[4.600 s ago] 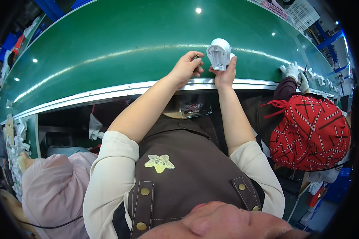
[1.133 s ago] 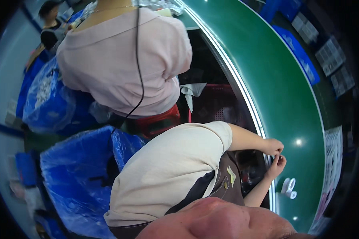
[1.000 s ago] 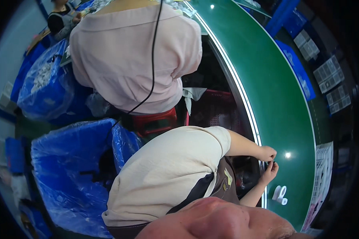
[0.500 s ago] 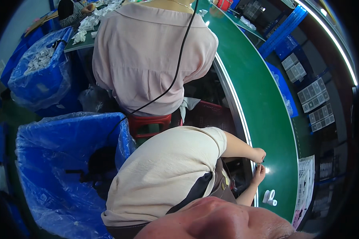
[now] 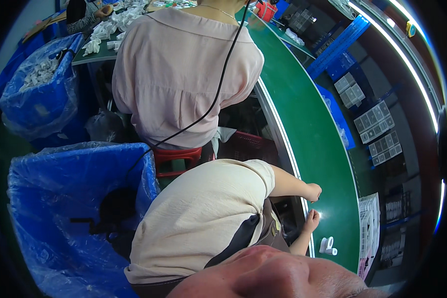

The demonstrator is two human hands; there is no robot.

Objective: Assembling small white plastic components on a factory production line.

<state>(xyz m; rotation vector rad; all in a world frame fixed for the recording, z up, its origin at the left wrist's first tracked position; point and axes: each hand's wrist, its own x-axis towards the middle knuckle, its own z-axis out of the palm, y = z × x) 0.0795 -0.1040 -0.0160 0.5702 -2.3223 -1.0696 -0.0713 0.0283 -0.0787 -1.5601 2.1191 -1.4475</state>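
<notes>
My left hand (image 5: 313,192) reaches over the near edge of the green bench (image 5: 303,124), its fingers curled closed. A tiny dark spot shows at its fingertips, too small to name. Just below it in the picture, my right hand (image 5: 311,220) is also closed, fingers pinched together, beside a bright glare on the bench top. Whatever the right fingers hold, if anything, is hidden. A small gap separates the hands. A white ring-shaped plastic part (image 5: 325,244) lies on the bench close to my right forearm, with a short white cylindrical piece (image 5: 332,251) beside it.
A co-worker in a pink shirt (image 5: 184,74) sits on a red stool (image 5: 179,158). A lined blue bin (image 5: 79,184) stands at left, another holding white pieces (image 5: 39,74) behind it. A black cable (image 5: 218,94) hangs across. White stacked sheets (image 5: 368,223) border the bench.
My hands have moved apart; half a second ago their fingertips met over the bench edge. The whole view has shifted slightly. The white parts lie in the same place on the bench.
</notes>
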